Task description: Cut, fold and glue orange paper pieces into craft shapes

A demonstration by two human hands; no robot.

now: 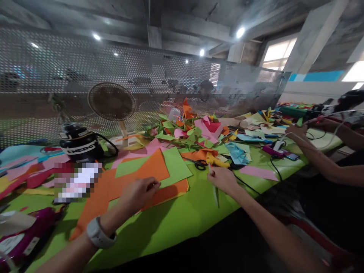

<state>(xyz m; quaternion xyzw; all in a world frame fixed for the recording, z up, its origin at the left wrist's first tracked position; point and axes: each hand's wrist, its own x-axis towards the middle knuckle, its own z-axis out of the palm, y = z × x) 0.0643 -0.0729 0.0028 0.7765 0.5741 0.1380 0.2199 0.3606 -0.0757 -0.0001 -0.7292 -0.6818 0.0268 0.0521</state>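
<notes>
My left hand (pixel 140 193), with a pale watch on its wrist, hovers over or rests by orange paper (pixel 153 167) and green paper (pixel 176 165). Its fingers are curled together; whether anything small is between them is hidden. Further right, my right hand (pixel 224 181) pinches a thin whitish strip (pixel 216 197), whose lower end hangs below the fingers. Just beyond that hand lies a yellow tool (pixel 217 160), perhaps a glue gun, near orange paper scraps. Black-handled scissors (pixel 200 165) are to its left.
A heap of coloured paper pieces (pixel 193 131) covers the table's back. A fan (pixel 112 102) and a black jug (pixel 81 144) stand at left. A purple power strip (pixel 274 151) lies right, near another person's arms (pixel 315 151). A purple-and-white object (pixel 31 231) sits front left.
</notes>
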